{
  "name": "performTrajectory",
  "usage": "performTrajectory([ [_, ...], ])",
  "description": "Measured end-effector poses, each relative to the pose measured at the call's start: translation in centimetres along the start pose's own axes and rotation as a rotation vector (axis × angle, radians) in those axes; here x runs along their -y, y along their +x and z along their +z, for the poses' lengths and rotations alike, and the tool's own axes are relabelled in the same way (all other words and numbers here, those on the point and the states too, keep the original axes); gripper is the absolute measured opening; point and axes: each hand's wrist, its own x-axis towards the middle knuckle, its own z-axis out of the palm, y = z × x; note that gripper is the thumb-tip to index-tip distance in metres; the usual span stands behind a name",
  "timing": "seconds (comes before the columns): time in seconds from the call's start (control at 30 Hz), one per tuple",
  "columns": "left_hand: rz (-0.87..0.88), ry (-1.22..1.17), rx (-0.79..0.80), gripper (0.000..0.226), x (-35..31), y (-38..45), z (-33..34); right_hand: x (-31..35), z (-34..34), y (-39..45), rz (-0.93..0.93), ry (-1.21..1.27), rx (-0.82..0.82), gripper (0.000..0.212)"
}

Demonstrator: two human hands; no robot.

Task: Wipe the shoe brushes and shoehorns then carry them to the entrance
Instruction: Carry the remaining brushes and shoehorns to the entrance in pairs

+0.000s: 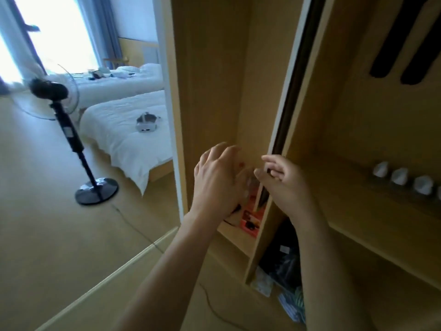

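You face an open wooden wardrobe [214, 68] with a narrow left bay and a wider right bay, split by an upright panel [260, 235]. The shoe brushes and shoehorns cannot be picked out for certain: low in the narrow bay, behind your hands, sits a blurred cluster of things [250, 217] in orange-red, white and black, and which of them is a brush or a shoehorn you cannot tell. Something pale and see-through shows between your two hands, too smeared to name.

Both your bare forearms reach up and forward into the narrow bay. Your left hand [218, 180] is seen from the back, wrist bent a little, fingers spread and loosely curved toward the bay's rear; whether they touch anything is hidden by the hand itself. Your right hand [284, 180] is at the front edge of the panel, fingers curled with a small dark thing [268, 170] between the thumb and fingertips, pinched by the look of it.

To the left, two white beds [124, 130] and a standing fan [71, 139] fill the room. Four white cups [401, 176] line the right-bay shelf. Dark clothes [284, 259] lie at the bottom.
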Motion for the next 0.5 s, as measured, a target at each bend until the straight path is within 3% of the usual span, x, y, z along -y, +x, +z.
performTrajectory([
  [0.27, -0.208, 0.229, -0.158, 0.050, 15.4, -3.7, -15.1, 8.2, 19.3, -2.4, -0.134, -0.050, 0.223, 0.045],
  [0.5, -0.428, 0.298, -0.202, 0.047, 26.7, -6.2, -25.3, 14.5, 33.8, -4.3, -0.171, -0.150, 0.445, 0.049],
])
